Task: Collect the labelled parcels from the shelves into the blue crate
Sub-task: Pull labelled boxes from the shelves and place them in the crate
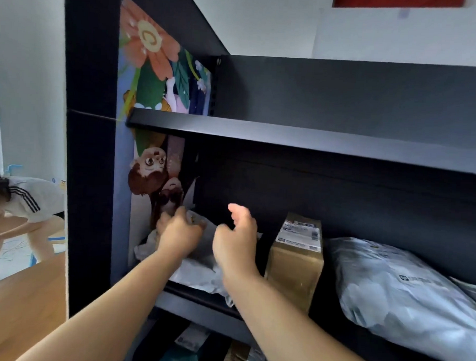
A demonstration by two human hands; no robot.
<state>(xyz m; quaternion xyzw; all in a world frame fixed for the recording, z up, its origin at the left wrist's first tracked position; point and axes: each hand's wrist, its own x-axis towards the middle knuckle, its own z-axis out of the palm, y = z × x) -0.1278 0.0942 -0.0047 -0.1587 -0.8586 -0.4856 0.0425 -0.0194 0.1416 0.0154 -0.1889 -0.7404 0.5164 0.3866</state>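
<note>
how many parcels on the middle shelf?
3 for sure: a grey bag at the left end under both hands, an upright brown box beside it, a large grey bag to the right. A sliver at the right edge may be a fourth.

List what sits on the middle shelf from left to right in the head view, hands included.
Crumpled white poly bag with the left hand gripping it → right hand open beside it → upright cardboard box bearing a label → large grey poly mailer.

White wall, dark shelving, wooden floor
</note>
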